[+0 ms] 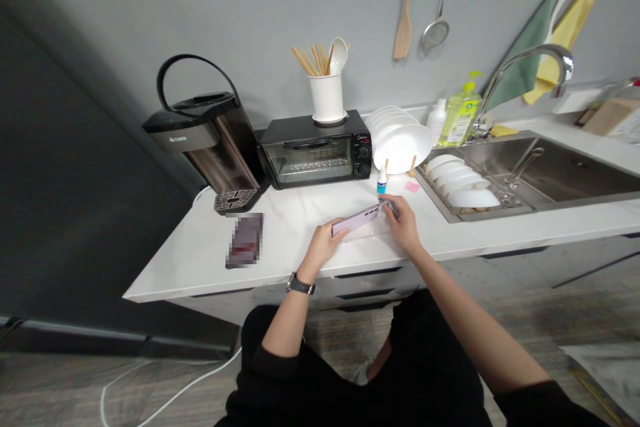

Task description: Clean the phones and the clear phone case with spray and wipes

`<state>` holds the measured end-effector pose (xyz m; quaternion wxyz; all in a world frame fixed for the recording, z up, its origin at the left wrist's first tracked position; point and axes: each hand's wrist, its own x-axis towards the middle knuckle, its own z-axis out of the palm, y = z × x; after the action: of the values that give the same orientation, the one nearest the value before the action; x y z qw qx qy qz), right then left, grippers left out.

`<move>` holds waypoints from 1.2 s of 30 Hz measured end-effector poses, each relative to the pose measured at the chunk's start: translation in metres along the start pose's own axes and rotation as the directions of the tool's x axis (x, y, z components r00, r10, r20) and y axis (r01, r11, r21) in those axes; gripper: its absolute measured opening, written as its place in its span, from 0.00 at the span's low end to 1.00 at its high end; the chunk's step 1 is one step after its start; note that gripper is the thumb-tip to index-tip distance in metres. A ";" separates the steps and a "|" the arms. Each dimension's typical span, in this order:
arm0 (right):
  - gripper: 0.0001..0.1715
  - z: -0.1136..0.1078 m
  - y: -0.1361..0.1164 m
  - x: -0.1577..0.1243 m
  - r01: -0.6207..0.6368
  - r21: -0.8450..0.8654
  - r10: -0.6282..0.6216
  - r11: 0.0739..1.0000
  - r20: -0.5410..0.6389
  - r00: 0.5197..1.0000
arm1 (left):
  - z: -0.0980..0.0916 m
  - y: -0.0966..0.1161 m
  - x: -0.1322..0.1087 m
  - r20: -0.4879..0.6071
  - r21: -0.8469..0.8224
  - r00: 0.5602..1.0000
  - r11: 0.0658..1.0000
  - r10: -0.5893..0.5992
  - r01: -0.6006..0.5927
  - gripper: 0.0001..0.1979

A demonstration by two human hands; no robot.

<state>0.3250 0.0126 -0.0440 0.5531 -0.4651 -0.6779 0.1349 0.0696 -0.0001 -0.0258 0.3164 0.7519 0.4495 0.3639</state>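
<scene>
Over the front of the white counter, my left hand (pixel 321 245) is closed round the lower end of a pale purple phone (pixel 356 220). The phone is tilted, with its dark camera lenses towards the right. At that camera end, the fingers of my right hand (pixel 401 221) are closed on a thin clear phone case (pixel 384 208), whose edge shows beside the lenses. How far the case goes round the phone I cannot tell. Just behind my right fingers stands a small white bottle (pixel 382 181) with a blue label. Near it lies a pink slip (pixel 412 187).
A blurred dark object (pixel 245 240) lies on the counter (pixel 295 213) at left. Behind stand a water dispenser (pixel 215 147), a toaster oven (pixel 315 153) topped by a utensil holder (pixel 328 97), and plates (pixel 403 147). To the right are a sink (pixel 550 173) with bowls (pixel 467 187) and soap (pixel 460 117).
</scene>
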 end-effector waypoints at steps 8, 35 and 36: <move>0.37 0.035 -0.069 -0.039 0.505 -0.208 -0.354 0.838 0.496 0.793 | 0.009 -0.005 -0.002 -0.006 0.177 1.000 0.984 -0.001 0.002 0.10; 0.46 0.035 -0.067 -0.035 0.452 -0.413 -0.249 0.790 0.458 0.854 | 0.007 -0.007 -0.002 -0.038 0.193 0.999 0.981 0.021 -0.013 0.09; 0.46 0.031 -0.063 -0.031 0.380 -0.457 -0.201 0.804 0.393 0.897 | 0.007 -0.007 -0.001 -0.025 0.194 1.000 0.981 0.018 -0.013 0.10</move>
<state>0.2660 -0.0346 -0.0310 0.3002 -0.4578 -0.8342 -0.0672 0.0717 0.0004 -0.0352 0.2330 0.7778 0.4810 0.3308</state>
